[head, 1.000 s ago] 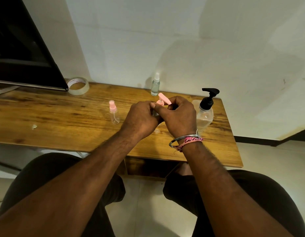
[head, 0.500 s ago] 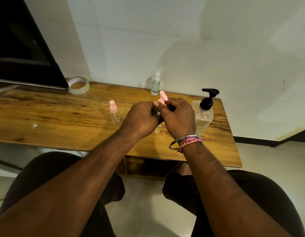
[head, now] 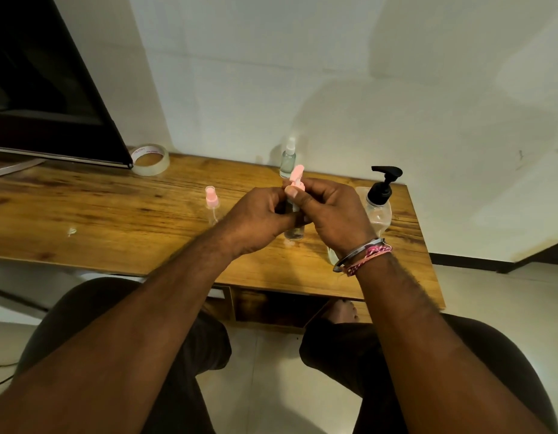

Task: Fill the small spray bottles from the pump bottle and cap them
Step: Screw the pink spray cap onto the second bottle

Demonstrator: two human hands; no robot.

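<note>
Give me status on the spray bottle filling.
Done, apparently: clear-capped spray bottle at the back, capped, liquid inside. In hand: both hands, left and right, fitting the pink sprayer onto the held bottle. Left: pink-capped bottle looks empty.

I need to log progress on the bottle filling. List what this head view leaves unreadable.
- Held spray bottle: only its base shows below the left hand and right hand; fill level hidden.
- Pink spray top: the fingers cover its neck, so whether it is screwed on is unclear.
- Pump bottle: lower part is behind the right hand.
- Far spray bottle: too small to read its level.
- Screen: cut off by the left edge.
</note>
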